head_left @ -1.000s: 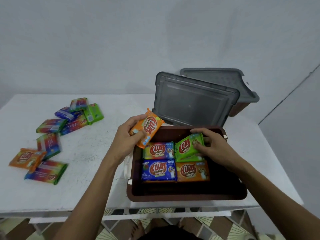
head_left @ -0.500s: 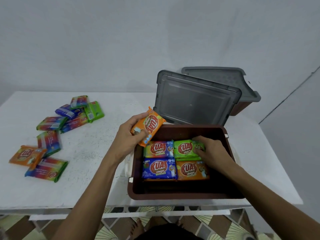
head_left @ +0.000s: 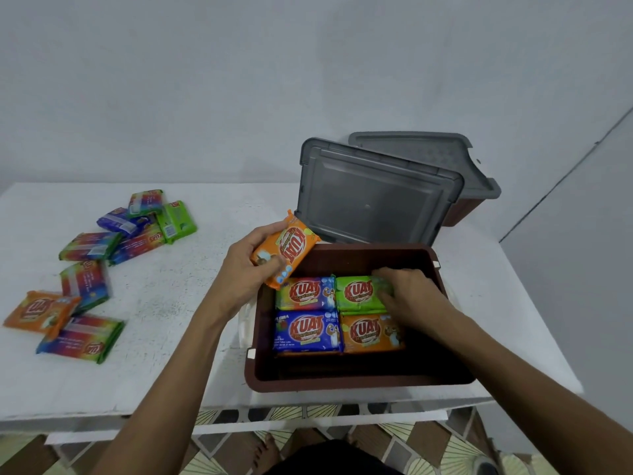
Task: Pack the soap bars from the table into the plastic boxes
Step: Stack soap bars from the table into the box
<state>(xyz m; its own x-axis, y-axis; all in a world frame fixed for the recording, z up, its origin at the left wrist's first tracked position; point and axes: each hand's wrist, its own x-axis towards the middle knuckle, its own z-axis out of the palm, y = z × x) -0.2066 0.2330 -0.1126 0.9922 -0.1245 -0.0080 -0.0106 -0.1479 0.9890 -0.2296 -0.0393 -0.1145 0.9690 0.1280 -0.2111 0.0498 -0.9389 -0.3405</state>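
Grip first: left hand (head_left: 245, 272) holds an orange soap bar (head_left: 286, 250) by its lower end, thumb on the printed face, fingers behind. The bar is tilted in the air over the 10 o'clock corner of the brown box (head_left: 342, 383). Right hand (head_left: 409, 291) lies on the green bar (head_left: 358, 293) at 1 o'clock inside the box. Its fingers are blurred, so I cannot tell whether they pinch or only press.

I judge these light, stiff blocks in slick film (crimped ends would fold), so I'd take them across the long edges.

Four bars sit face up, two by two, with bare floor at 6 o'clock. Loose bars (head_left: 85, 279) wait at 9 o'clock on the table (head_left: 178, 303). The grey lid (head_left: 373, 200) leans at 12 o'clock.
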